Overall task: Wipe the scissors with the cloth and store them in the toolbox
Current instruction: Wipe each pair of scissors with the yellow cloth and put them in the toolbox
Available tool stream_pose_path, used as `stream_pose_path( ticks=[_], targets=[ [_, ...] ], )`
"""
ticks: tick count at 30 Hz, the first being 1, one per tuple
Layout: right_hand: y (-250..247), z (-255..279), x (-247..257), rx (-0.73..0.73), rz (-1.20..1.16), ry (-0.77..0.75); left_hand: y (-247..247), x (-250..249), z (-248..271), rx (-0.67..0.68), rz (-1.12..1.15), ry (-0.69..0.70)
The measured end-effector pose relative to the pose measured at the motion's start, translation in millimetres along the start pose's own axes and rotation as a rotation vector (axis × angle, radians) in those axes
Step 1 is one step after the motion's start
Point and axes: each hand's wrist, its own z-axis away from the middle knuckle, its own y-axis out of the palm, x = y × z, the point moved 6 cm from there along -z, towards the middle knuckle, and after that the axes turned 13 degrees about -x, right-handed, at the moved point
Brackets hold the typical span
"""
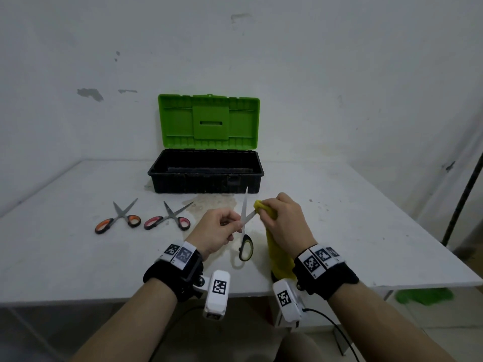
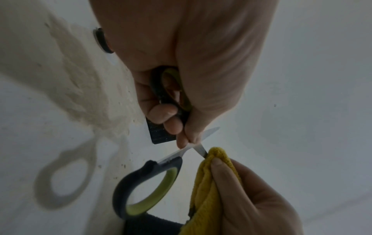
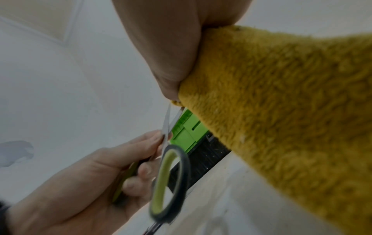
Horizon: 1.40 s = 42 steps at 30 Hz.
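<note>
Standing on a stained white table [image 1: 78, 257] by a scuffed wall [image 1: 339, 74], left hand [image 1: 218, 229] grips open scissors [image 1: 245, 226], right hand [image 1: 283, 220] grips cloth [image 1: 278, 259].

Three pairs of scissors: one [image 1: 245, 231] held between the hands, two [image 1: 119, 218] [image 1: 168, 218] left of them. One cloth [image 1: 277, 246]. One toolbox [image 1: 206, 176] beyond the hands.

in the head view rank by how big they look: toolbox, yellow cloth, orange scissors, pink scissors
1. toolbox, clearly largest.
2. yellow cloth, partly hidden by the right hand.
3. orange scissors and pink scissors: look alike, no ranking.
</note>
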Motion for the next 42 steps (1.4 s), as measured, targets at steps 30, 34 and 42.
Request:
stream_pose_path(
  ticks=[30, 34, 42],
  targets=[
    [6.3, 15.4, 5.4, 0.108, -0.003, 0.027, -0.7, -3.4, -1.5, -0.114, 0.354, -0.122],
    [7.6, 19.3, 10.7, 0.118, -0.020, 0.015, 1.5, -4.1, 0.4, -0.172, 0.401, -0.116],
    [9.3, 23.4, 14.4, 0.168, 0.004, 0.020, 13.4, 6.0, 3.2, -0.167, 0.618, -0.318]
  ],
)
